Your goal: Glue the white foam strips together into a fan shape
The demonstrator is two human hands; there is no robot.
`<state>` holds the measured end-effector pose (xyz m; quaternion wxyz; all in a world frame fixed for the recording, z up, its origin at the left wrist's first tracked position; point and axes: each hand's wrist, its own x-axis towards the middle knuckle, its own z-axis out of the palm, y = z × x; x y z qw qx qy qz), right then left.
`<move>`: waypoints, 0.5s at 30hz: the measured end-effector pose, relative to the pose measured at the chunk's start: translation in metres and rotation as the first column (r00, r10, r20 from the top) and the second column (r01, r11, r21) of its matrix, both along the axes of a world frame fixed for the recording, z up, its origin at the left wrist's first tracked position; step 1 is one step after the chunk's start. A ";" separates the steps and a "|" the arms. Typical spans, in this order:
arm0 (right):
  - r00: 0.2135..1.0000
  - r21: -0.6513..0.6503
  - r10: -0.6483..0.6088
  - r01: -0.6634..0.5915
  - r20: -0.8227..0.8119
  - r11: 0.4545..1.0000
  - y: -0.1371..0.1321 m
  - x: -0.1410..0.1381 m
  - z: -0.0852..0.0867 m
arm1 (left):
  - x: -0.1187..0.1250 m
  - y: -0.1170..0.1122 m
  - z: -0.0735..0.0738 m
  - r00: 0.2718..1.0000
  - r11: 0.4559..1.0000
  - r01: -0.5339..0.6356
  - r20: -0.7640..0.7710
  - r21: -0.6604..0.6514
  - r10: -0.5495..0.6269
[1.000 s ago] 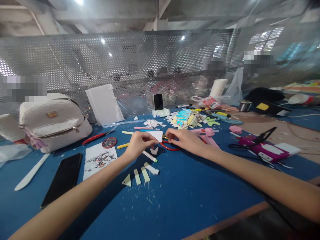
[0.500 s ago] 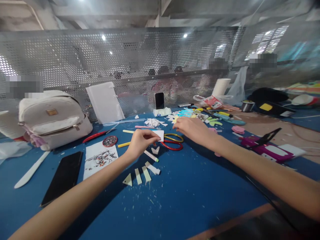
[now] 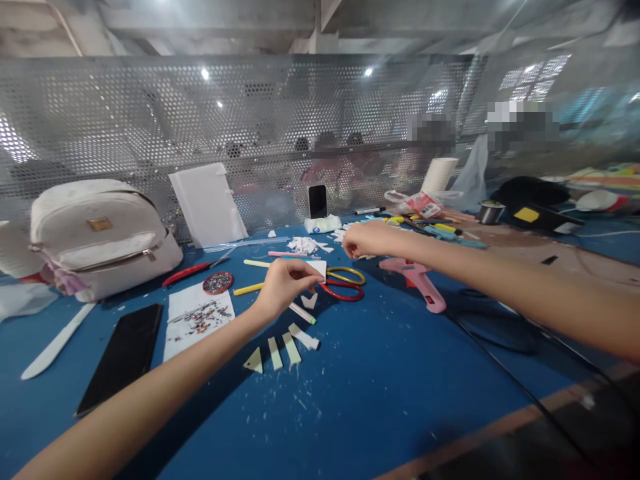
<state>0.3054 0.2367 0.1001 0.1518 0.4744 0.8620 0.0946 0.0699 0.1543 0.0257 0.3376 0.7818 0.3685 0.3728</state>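
Observation:
My left hand (image 3: 285,287) is closed in a pinch on a small white card piece (image 3: 319,267), just left of the scissors (image 3: 350,285) with one yellow and one red handle loop. A small white notched cutout (image 3: 309,301) and a pale marker with a green end (image 3: 303,314) lie below the fingers. Over the pile of cut pieces (image 3: 339,235) at the back, my right hand (image 3: 367,240) has its fingers bent down and together. Whatever those fingertips hold, if anything, is hidden. A pink hot glue gun (image 3: 417,280) lies under my right forearm.
Pale cut strips (image 3: 276,352) lie near the table's middle. On the left are a black phone (image 3: 123,357), a white knife (image 3: 57,343), beads on white paper (image 3: 197,320), red-handled pliers (image 3: 187,272) and a white backpack (image 3: 103,240). A black cord (image 3: 505,373) crosses the right side.
My right hand has lowered onto the pile and its fingers have drawn in, with the forearm raised. The pink glue gun now shows, and the purple device is hidden. My left hand stays put.

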 end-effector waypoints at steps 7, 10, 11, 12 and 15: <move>0.987 -0.224 0.014 0.022 0.157 0.974 0.043 0.008 -0.019 | 0.000 -0.002 -0.002 1.000 1.000 0.011 0.007 -0.004 -0.011; 0.986 -0.286 0.041 0.008 0.164 0.958 0.055 0.013 -0.025 | -0.001 -0.002 -0.003 1.000 1.000 0.019 0.013 -0.008 -0.019; 0.985 -0.298 0.047 0.005 0.166 0.955 0.058 0.014 -0.026 | -0.001 -0.002 -0.003 1.000 1.000 0.021 0.016 -0.008 -0.021; 0.984 -0.304 0.050 0.004 0.170 0.953 0.060 0.015 -0.028 | -0.001 -0.002 -0.004 1.000 1.000 0.023 0.020 -0.009 -0.022; 0.983 -0.308 0.054 0.002 0.174 0.951 0.064 0.018 -0.030 | 0.000 -0.002 -0.005 0.999 1.000 0.027 0.027 -0.009 -0.026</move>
